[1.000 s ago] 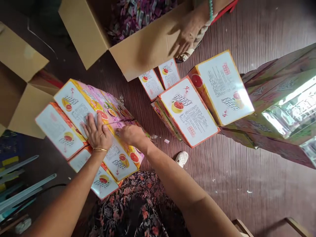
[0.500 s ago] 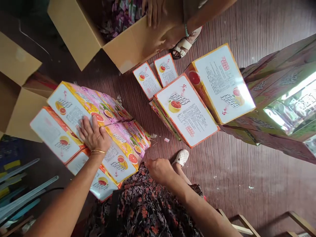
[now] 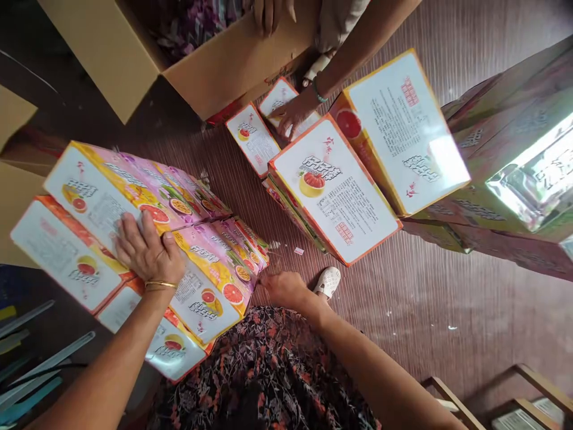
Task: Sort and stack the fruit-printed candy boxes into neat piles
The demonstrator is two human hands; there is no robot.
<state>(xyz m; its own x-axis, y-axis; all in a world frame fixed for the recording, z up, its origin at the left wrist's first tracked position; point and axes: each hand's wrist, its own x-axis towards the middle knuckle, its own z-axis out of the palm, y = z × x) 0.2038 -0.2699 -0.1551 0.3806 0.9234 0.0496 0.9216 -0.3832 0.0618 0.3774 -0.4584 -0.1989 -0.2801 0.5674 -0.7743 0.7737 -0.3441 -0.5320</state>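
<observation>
A stack of printed fruit-snack boxes (image 3: 203,254) with white tops and pink, yellow and orange sides stands in front of me, left of centre. My left hand (image 3: 150,248) lies flat on top, palm down, its fingers stretched over the white tops of two neighbouring boxes. At the stack's near right side is my right hand (image 3: 289,289), its fingers curled in toward the lower boxes. Its fingertips are partly hidden, and what they grip cannot be made out.
Across from me another person's hand (image 3: 290,116) reaches to two small boxes beside an open carton (image 3: 242,71) of purple packets. White-topped boxes (image 3: 335,191) stand right of centre. Wrapped bundles (image 3: 528,173) are at far right, wooden legs (image 3: 452,400) at lower right.
The co-worker's one hand has come down from the carton onto the small boxes. The stack appears farther left and larger, with both my hands still at it.
</observation>
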